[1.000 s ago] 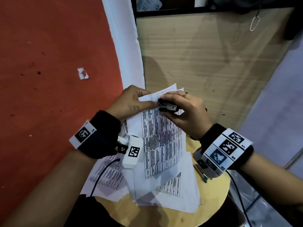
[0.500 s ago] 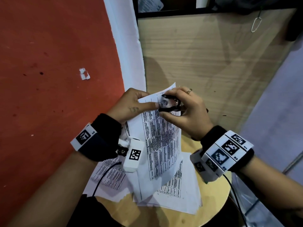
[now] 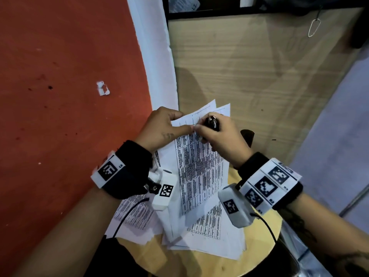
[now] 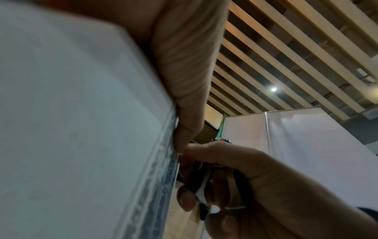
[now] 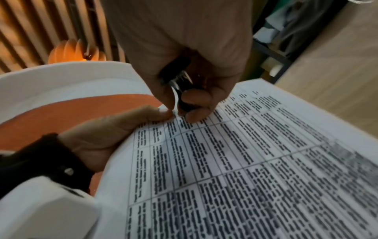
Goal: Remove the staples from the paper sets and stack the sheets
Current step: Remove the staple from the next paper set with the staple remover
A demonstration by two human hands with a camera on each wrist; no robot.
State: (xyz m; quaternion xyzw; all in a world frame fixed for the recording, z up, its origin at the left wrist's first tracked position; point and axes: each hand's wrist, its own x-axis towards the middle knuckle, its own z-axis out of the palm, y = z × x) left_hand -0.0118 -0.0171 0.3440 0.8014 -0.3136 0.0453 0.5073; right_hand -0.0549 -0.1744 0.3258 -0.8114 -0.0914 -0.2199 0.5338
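A stapled paper set printed with tables is lifted at its top corner above the round wooden stool. My left hand pinches that corner, thumb on top, fingers behind the sheets. My right hand grips a black and metal staple remover, also seen in the right wrist view, and presses its fingertips on the page right beside my left thumb. The staple itself is hidden under the fingers.
More printed sheets lie loose on the stool under the held set, some hanging over its left side. A red wall stands at the left and a wooden panel behind. A dark object lies beyond my right hand.
My right hand has turned the staple remover upright and moved left until its fingertips meet my left thumb. The paper corner has lifted slightly.
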